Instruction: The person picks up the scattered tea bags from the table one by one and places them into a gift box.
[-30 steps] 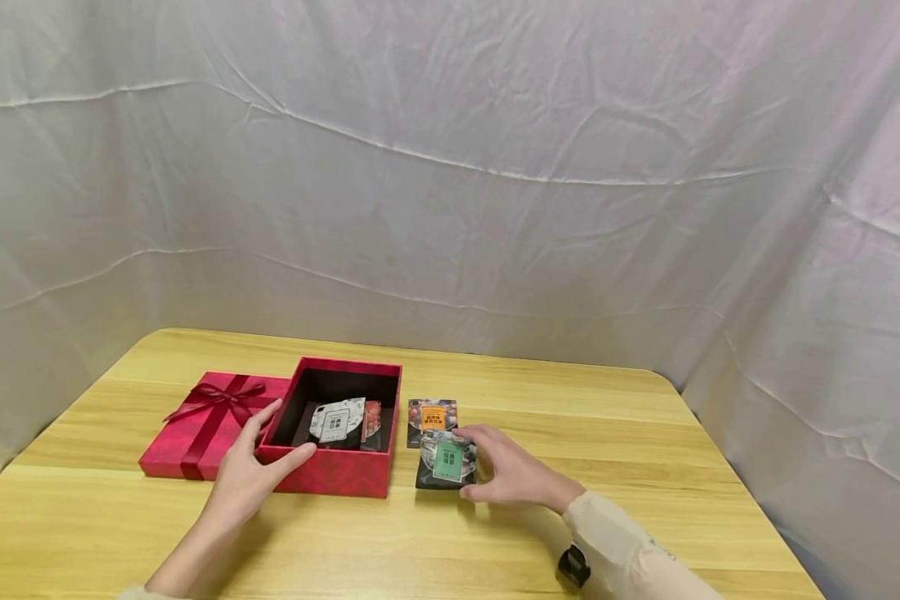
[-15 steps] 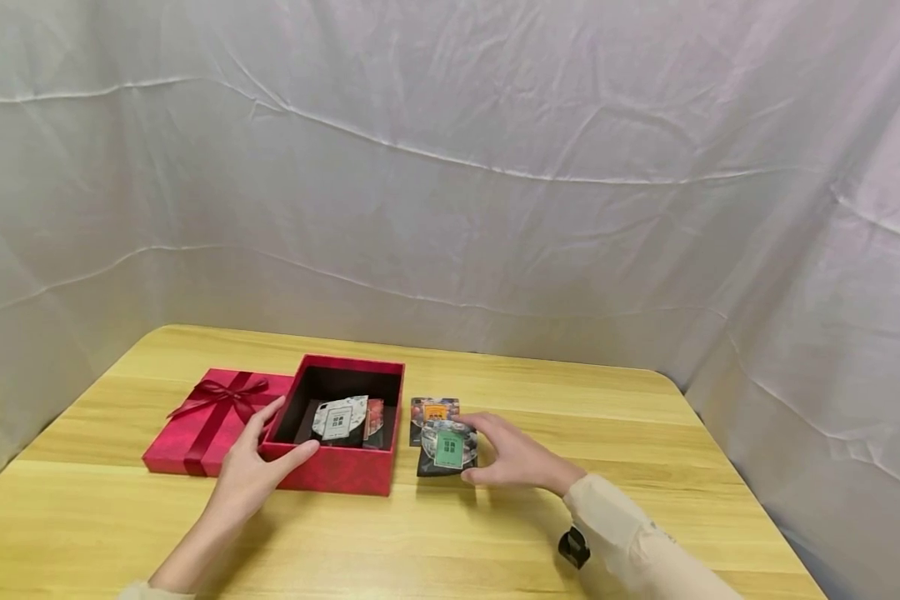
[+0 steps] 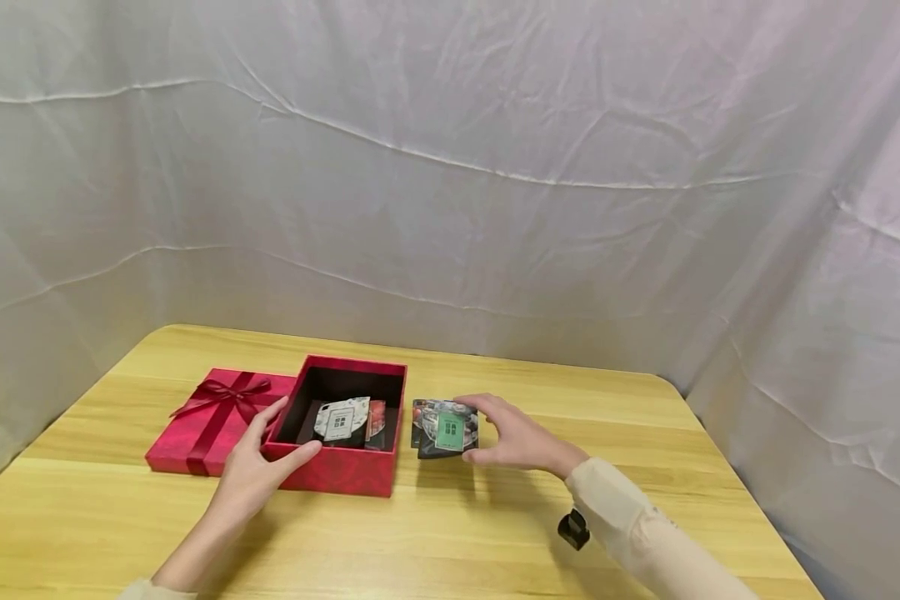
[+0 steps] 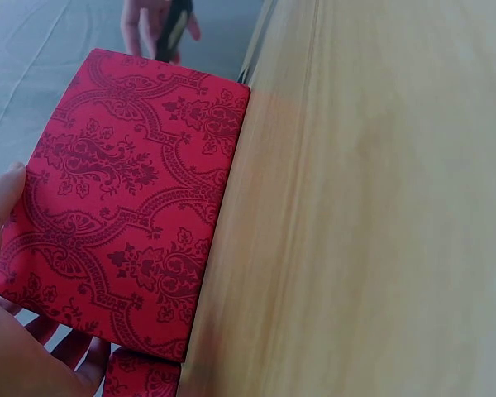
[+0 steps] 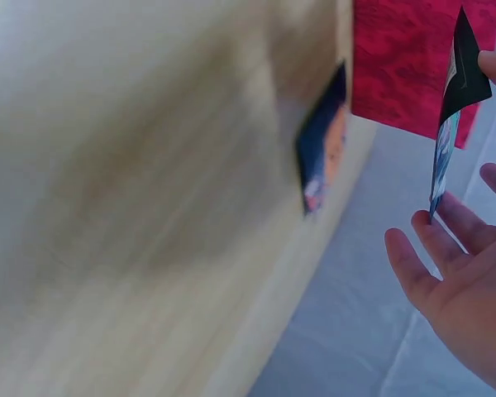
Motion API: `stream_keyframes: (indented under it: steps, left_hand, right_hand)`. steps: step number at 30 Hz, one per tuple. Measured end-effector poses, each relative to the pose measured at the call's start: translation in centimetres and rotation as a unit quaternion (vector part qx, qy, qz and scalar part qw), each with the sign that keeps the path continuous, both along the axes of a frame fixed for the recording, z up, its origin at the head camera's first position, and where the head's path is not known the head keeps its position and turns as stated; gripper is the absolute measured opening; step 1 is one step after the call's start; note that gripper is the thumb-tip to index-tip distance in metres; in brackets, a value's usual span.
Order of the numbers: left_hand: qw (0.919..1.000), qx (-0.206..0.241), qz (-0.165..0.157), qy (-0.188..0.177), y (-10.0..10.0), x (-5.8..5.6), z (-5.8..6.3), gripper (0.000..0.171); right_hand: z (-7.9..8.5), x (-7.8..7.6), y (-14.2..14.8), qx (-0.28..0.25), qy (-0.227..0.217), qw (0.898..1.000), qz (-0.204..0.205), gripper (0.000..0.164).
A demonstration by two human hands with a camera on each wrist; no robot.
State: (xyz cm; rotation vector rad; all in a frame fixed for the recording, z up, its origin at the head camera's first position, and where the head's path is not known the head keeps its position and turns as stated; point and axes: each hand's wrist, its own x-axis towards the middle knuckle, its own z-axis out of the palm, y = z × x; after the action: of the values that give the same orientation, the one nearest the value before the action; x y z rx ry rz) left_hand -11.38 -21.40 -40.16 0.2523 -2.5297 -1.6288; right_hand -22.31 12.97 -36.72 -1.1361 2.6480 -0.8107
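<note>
My right hand [image 3: 521,437] pinches a black sachet with a green label [image 3: 450,432] by its right edge, between thumb and fingertips. It hangs above the table, its shadow below. Edge-on in the right wrist view, the green-label sachet [image 5: 448,124] looks bent near the thumb. Behind it, an orange-label sachet [image 5: 335,141] lies on the table, mostly covered in the head view. My left hand [image 3: 258,467] holds the front left corner of an open red gift box [image 3: 345,472], thumb at the front rim. Inside are a white-label sachet [image 3: 342,419] and a red-patterned sachet [image 3: 377,421].
The red lid with a ribbon bow [image 3: 208,425] lies left of the box, against its side. All of it stands on a wooden table [image 3: 570,417]. A pale curtain [image 3: 450,208] hangs behind the table and along its sides.
My right hand has lifted the green-label sachet and carried it away from me, so it covers most of the orange-label one. The left hand stays at the box corner.
</note>
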Motion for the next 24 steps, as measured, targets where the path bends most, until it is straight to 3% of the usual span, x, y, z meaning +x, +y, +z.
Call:
stream_keyframes:
  steps: [9,18,24]
  left_hand:
    - [1.0,-0.001,0.0,-0.002,0.1,-0.2,0.0,0.089]
    - [1.0,0.002,-0.001,-0.002,0.2,-0.1,-0.1,0.089]
    - [1.0,0.002,-0.002,0.0,0.3,-0.2,0.0,0.089]
  right_hand:
    - [2.3,-1.1,-0.2,-0.034,-0.01,0.999,-0.002,0.077]
    - [3.8,-2.2,-1.6,-0.052,-0.033,0.998,-0.002,0.075]
    - [4.7,-2.7,-2.7,-0.051,-0.025,0.998,0.009,0.075]
